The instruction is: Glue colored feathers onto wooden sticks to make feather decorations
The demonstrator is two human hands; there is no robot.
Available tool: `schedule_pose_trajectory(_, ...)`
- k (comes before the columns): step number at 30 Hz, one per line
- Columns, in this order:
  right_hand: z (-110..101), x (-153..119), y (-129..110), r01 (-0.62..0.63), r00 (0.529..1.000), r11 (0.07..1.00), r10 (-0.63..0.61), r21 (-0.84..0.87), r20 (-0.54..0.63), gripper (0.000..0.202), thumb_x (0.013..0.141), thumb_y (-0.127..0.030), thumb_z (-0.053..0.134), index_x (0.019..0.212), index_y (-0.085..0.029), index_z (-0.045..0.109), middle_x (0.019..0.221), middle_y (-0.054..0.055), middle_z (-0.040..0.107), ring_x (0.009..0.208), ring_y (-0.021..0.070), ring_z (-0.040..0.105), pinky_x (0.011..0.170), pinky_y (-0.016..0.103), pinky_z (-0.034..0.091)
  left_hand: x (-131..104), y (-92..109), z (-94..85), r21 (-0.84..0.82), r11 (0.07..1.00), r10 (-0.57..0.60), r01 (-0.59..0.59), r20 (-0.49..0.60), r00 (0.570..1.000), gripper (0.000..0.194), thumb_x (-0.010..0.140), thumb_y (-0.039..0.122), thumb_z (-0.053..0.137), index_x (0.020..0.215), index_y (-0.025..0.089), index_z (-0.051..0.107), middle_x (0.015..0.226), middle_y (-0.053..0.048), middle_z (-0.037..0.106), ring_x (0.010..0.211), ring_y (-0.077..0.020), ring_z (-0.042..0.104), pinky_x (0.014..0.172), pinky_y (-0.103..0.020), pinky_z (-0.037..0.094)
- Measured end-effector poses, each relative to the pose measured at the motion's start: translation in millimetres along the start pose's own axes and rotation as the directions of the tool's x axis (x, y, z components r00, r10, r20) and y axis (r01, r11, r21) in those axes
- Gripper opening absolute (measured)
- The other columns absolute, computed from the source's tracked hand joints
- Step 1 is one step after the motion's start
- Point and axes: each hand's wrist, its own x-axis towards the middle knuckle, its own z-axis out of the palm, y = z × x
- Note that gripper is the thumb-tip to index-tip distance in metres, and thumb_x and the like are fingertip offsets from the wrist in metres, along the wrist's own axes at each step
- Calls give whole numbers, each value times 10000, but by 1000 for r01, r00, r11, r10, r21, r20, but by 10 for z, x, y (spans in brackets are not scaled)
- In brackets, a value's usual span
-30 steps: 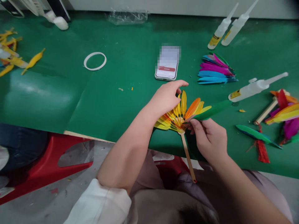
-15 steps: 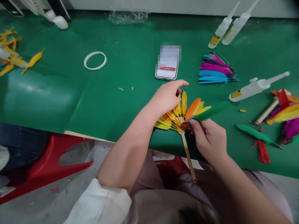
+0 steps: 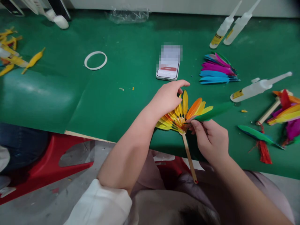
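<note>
No writing is legible on the phone (image 3: 167, 69) beyond the left hand (image 3: 167, 96) or the bottle labels (image 3: 238, 94) beyond the right hand (image 3: 212, 137).

Green tabletop (image 3: 131, 109), pale wall (image 3: 178, 6) behind; red stool (image 3: 53, 153), littered grey floor (image 3: 58, 203).

The green table (image 3: 131, 40) bears feathers (image 3: 217, 67), bottles (image 3: 249, 90), a phone (image 3: 168, 64)
</note>
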Motion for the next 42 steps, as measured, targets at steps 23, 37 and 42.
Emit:
schedule_pose_trajectory(23, -2, -6, -5, 23, 1000, 1000, -23, -16, -3, 271, 855, -239, 489, 591, -179, 513, 508, -8, 539, 476, 98, 515, 456, 219, 360, -7, 13, -10, 10, 1000, 7, -7, -7, 1000, 488, 742, 17, 520, 1183, 227, 529, 988, -13, 624, 890, -160, 579, 780, -289, 467)
schedule_pose_trajectory(37, -4, -16, 6, 8, 1000, 999, -8, -31, 8, 285, 846, -247, 499, 569, -182, 501, 496, -17, 509, 457, 91, 475, 453, 219, 349, -103, 45, -79, 141, 989, 63, -54, -55, 997, 398, 771, 129, 579, 1157, 211, 531, 1060, -42, 564, 989, -191, 527, 886, -340, 417)
schedule_pose_trajectory(42, 4, -8, 6, -7, 1000, 1000, 7, -5, 28, 218, 853, -248, 482, 659, -187, 562, 554, -11, 557, 498, 96, 519, 468, 216, 366, -307, 150, -185, 296, 935, 216, -196, -37, 976, 98, 794, 205, 563, 822, 220, 655, 1028, -34, 529, 1049, -233, 454, 906, -404, 366)
